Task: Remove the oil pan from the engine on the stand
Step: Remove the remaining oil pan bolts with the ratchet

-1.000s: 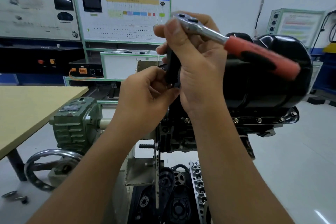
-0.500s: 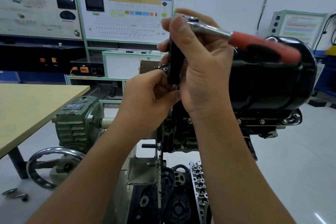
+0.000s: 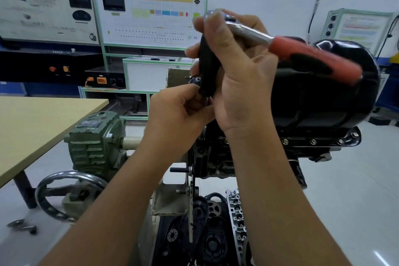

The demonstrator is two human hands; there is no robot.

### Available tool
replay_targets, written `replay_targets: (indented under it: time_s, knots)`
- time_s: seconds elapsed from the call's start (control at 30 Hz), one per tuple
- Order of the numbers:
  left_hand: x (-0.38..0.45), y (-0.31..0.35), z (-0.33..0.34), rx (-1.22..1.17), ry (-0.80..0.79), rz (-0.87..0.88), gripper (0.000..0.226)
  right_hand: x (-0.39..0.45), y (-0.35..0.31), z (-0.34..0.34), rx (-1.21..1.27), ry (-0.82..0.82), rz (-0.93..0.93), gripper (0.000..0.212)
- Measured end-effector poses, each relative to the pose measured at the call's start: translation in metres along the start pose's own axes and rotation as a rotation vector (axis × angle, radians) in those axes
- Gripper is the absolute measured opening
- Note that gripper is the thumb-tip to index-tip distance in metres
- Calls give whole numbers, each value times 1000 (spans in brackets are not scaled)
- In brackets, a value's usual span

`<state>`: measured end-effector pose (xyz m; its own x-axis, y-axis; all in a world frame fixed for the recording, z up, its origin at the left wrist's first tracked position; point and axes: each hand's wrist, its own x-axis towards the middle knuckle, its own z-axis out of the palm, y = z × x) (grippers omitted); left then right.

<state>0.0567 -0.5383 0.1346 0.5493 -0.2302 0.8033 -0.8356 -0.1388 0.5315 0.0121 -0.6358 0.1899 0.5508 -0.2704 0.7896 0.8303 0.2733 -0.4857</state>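
At the far left a pale wooden table is standing, with a green cast gearbox and a chromed steel handwheel sitting just to its right on the engine stand. Behind them a white training panel in a green frame is carrying a blue header line of writing, too blurred to read. In the middle the left hand is curling its fingers around the lower end of a black cylindrical socket extension, pinching something small there that I cannot make out. The right hand is gripping the silver ratchet with a red and black handle at its head, thumb laid over the top. Behind it, to the right, the glossy black rounded oil pan is sitting uppermost on the inverted engine, its flange showing a row of bolts along the near edge
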Motion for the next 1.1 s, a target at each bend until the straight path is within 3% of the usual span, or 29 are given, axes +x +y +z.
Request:
replay_targets:
  time_s: [0.17, 0.27, 0.37, 0.47, 0.57, 0.67, 0.77, 0.9, 1.03, 1.1]
  knots:
    - [2, -3, -10, -33, -129, -30, 8, 0, -2, 1, -9, 29, 18, 6]
    - [0, -2, -5, 0, -68, 12, 9, 0, 0, -1, -78, 16, -80, 17]
    - [-1, -2, 0, 17, 19, 30, 17, 0, -1, -1, -37, -37, -9, 9]
    - [-1, -4, -3, 38, -30, 60, 17, 1, -1, -2, 25, -21, 87, 17]
    - [-1, -5, -5, 1, -113, 61, 11, 3, -2, -5, -42, -50, -27, 8]
    - [-2, -6, -3, -21, -57, 43, 15, 3, -2, -5, -89, -76, -80, 14]
    - [-2, -6, -1, -18, -16, 45, 17, 2, -1, -3, -87, -29, -42, 14]
    - [-4, -3, 2, 19, 10, 48, 17, 4, -1, -3, -119, 41, -125, 12]
    - [-1, -5, -3, 14, -94, 89, 10, 3, -7, -5, 46, -43, 99, 14]
    - [0, -6, -4, 4, -103, 75, 15, 2, -7, -4, 34, -47, 92, 14]
